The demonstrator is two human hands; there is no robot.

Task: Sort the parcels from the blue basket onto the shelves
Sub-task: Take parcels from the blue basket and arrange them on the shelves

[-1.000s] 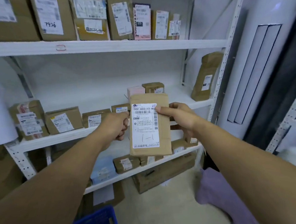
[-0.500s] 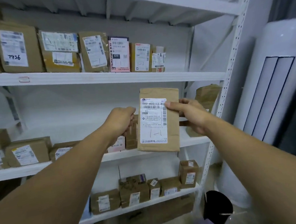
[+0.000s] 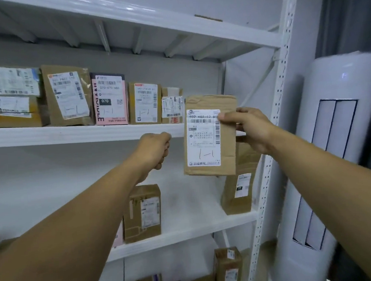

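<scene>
On the upper white metal shelf (image 3: 76, 132), at the left, brown labelled cardboard parcels (image 3: 67, 96) are standing upright in a row, a pink-and-black box (image 3: 109, 99) among them. Just below the shelf edge, the left hand (image 3: 153, 150) is hovering with its fingers curled into a fist, gripping nothing. Next, the flat brown paper parcel with a white shipping label (image 3: 210, 136) is hanging upright in the air before the shelf's right end. The right hand (image 3: 248, 131) is pinching its right edge, thumb on the label. Farthest right, a tall white cylindrical unit (image 3: 345, 151) is standing beside the rack.
</scene>
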